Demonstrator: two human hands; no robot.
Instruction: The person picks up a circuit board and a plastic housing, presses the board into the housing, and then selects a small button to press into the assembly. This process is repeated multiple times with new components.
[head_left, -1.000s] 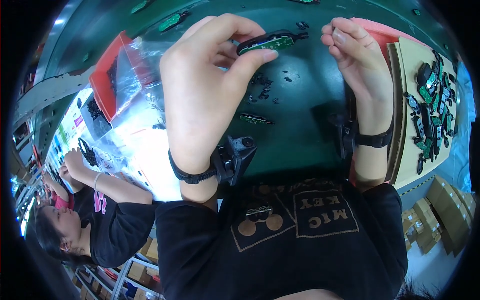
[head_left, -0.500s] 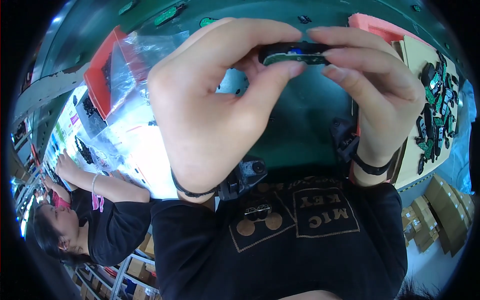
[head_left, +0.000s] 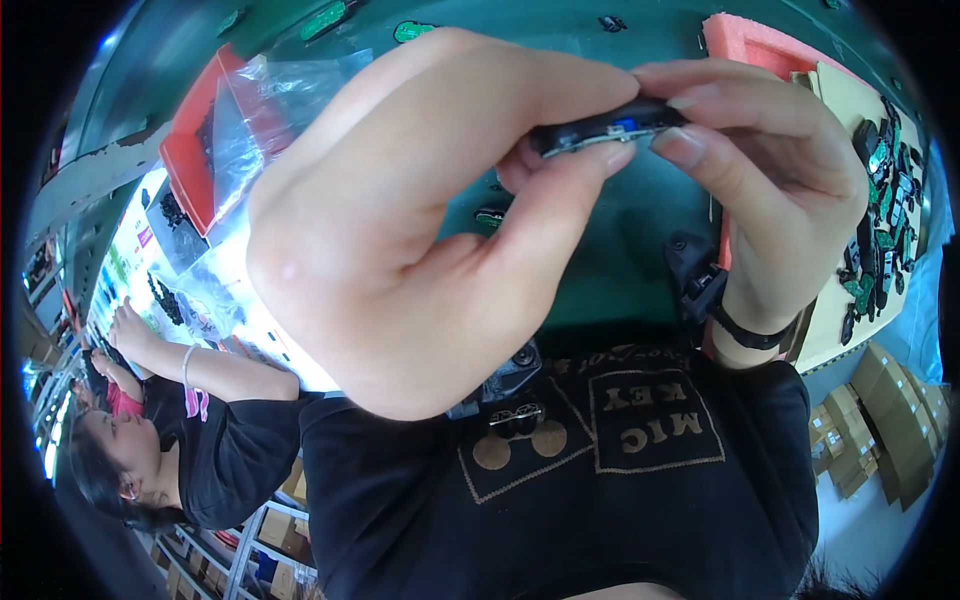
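Observation:
Close to the camera, my left hand (head_left: 420,230) and my right hand (head_left: 770,180) pinch the same small part between thumb and fingertips. It is a narrow black piece with a green circuit board and a blue spot (head_left: 605,128), held edge-on. My left hand grips its left end, my right hand its right end. A black strap with a device (head_left: 700,285) sits on my right wrist. Both hands hide much of the green table (head_left: 620,250) behind them.
A red tray with clear plastic bags (head_left: 225,130) lies at the left. A pink foam block (head_left: 760,45) and a cardboard sheet covered with several small black and green parts (head_left: 880,200) lie at the right. Another person (head_left: 170,400) in a black shirt works at lower left.
Both hands came together on the small part and rose much closer to the camera, now filling most of the view.

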